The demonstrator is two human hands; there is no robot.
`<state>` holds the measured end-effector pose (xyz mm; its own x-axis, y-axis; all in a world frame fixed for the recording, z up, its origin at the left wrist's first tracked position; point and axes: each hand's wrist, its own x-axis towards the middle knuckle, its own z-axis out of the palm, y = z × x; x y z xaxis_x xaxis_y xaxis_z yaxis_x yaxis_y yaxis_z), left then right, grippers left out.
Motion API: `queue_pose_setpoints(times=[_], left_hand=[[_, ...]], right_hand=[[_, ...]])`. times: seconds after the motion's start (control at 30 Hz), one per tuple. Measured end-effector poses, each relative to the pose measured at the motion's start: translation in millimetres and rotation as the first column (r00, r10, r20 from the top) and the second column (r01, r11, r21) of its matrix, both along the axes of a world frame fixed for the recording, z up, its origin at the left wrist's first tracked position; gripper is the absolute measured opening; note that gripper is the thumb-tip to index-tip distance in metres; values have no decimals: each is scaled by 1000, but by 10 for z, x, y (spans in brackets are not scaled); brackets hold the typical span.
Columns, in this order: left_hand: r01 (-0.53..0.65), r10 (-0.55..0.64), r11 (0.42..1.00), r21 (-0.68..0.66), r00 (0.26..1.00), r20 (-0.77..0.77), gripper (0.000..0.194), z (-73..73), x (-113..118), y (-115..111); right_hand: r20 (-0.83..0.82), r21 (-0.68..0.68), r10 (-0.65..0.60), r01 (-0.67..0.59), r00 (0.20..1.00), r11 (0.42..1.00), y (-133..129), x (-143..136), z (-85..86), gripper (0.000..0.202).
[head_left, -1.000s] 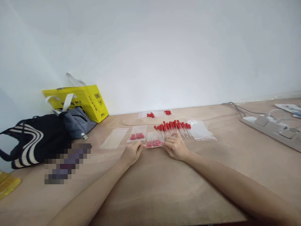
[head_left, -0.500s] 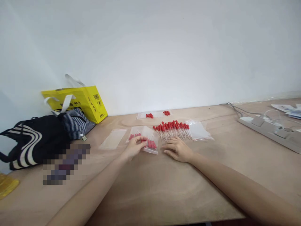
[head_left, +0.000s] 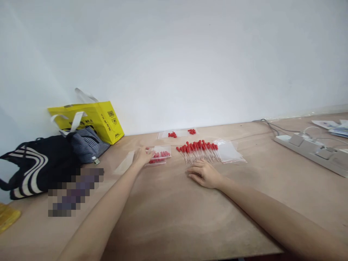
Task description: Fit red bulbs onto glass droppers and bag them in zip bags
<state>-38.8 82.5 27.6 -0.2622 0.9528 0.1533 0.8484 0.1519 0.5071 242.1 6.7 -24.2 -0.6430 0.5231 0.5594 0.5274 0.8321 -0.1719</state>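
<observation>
Brown, wood-look surface [head_left: 168, 217] ran under both your arms and carried everything; it gave flat backing, so sliding packets low over it probably suited the step better than lifting. Yellow bag [head_left: 89, 117] stood at far left, well apart from your work. Fan of red-headed sticks [head_left: 199, 148] lay loose near the middle, stick ends toward you, just beside the flat clear bags [head_left: 231, 152]. You had the right hand [head_left: 203, 174] on the surface near those ends, fingers loosely curled, thumb apart, nothing held; best kept low, since a nudge could have scattered sticks. You had the left hand [head_left: 144, 156] at the left edge of the upper filled packet [head_left: 165, 149]. Its fingertips were partly hidden, so pinched or merely resting: could not tell. That packet overlapped the far part of the lower filled packet [head_left: 159, 162], whose near edge stuck out toward you. Squaring both edges likely called for a light touch at the rim. Red heads [head_left: 163, 154] made bulky rows in both, so offsetting rows might have kept the stack from slipping.
</observation>
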Motion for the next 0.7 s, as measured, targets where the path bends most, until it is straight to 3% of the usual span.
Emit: queue_pose_setpoints(times=[0.13, 0.27, 0.4, 0.53, 0.6, 0.63, 0.67, 0.7], left_hand=[[-111, 103, 993, -24, 969, -223, 41, -7, -367, -110], [-137, 95, 985, -105, 937, -335, 38, -93, -613, -185], [-131, 97, 990, -59, 910, -403, 33, -184, -660, -231], [-104, 118, 993, 56, 904, -410, 42, -162, -614, -326], [24, 38, 989, 145, 909, -416, 40, -121, -537, -405], [148, -56, 971, 187, 902, -428, 37, -103, -477, -451], [353, -214, 903, 246, 865, -454, 35, -89, -401, -500], [575, -407, 775, 261, 771, -491, 33, -84, -310, -550]], right_hand=[[3, -15, -2, 2, 1000, 1000, 1, -10, 2, 15], [10, -24, 1, -1, 1000, 1000, 1, -16, 14, 15], [17, -26, -8, 8, 1000, 1000, -2, -9, 26, 15], [20, -8, -25, 25, 999, 1000, 0, -5, 5, 15], [-6, 7, -66, 66, 998, 998, 8, -2, -20, 16], [-39, 17, -103, 104, 994, 994, 13, 1, -33, 18], [-88, 27, -146, 148, 985, 989, 18, 7, -44, 23], [-146, 34, -188, 194, 971, 980, 23, 16, -53, 30]])
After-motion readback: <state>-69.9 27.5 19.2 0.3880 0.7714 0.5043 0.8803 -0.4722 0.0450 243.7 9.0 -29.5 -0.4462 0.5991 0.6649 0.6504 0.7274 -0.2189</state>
